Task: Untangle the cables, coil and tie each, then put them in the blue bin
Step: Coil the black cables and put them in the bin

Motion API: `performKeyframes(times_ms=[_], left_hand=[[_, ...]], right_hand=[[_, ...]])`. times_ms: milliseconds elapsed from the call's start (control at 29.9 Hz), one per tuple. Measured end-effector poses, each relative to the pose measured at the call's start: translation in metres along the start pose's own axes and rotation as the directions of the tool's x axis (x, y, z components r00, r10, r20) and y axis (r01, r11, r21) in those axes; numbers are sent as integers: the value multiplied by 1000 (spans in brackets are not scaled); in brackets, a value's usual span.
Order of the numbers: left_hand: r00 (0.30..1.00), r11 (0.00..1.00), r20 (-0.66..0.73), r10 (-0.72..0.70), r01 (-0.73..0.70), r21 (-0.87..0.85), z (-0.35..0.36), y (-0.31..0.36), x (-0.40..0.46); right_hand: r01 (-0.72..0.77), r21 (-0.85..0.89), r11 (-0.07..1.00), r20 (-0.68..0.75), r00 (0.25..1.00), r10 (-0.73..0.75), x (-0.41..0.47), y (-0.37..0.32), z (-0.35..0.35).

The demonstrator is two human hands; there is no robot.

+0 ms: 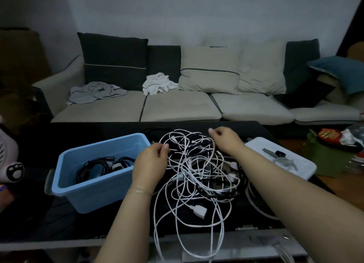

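So we're in the untangling part, nowhere near coiling this lot. The tangle (199,170) of white and black cables sits on the dark tabletop (82,128) just right of the bin (94,176), touching or nearly touching its right wall, and some white loops spill off the tabletop's near edge.

Left hand (150,162) is at the tangle's bin-side edge, fingers (164,146) curled in and pinching what looks like a white strand. Right hand (224,137) is on the far side of the tangle from me, fingers bent over the top loops, but honestly I can't tell if it actually has hold of anything.

Next move, I'd guess: find one free end (there's a white plug (199,210) on the near side) and feed it back through the loops instead of yanking, or the knots just tighten.

Containers: the bin already has a few coiled black cables (102,167) inside. Its lid (279,156) lies flat on the other side of the tangle, with some small grey bits on it, maybe ties.
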State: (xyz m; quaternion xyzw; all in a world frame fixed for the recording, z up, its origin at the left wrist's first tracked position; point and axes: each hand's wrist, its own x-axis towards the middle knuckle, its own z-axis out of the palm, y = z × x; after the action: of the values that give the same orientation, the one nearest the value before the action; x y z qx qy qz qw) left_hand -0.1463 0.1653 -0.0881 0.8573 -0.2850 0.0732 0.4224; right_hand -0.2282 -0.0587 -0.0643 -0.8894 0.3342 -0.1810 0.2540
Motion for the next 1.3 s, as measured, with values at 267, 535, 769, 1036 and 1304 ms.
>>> performKeyframes(times_ms=[267,535,769,1036,1304], left_hand=[[957,919,281,74,43,-391,1,42,-22],[629,263,770,109,728,-633,14,60,-31],[702,-249,693,-162,651,-717,14,33,-20],[782,418,623,1,565,-711,18,50,-44],[390,922,846,363,-18,-387,26,78,-83]], right_hand=[[-162,693,703,163,984,67,-34,-34,-55],[-12,562,827,96,994,-51,-132,-22,-53],[-74,291,954,440,896,-65,-177,11,-47],[-274,435,858,431,900,69,-176,19,-16],[-341,908,245,327,940,100,-152,12,-12]])
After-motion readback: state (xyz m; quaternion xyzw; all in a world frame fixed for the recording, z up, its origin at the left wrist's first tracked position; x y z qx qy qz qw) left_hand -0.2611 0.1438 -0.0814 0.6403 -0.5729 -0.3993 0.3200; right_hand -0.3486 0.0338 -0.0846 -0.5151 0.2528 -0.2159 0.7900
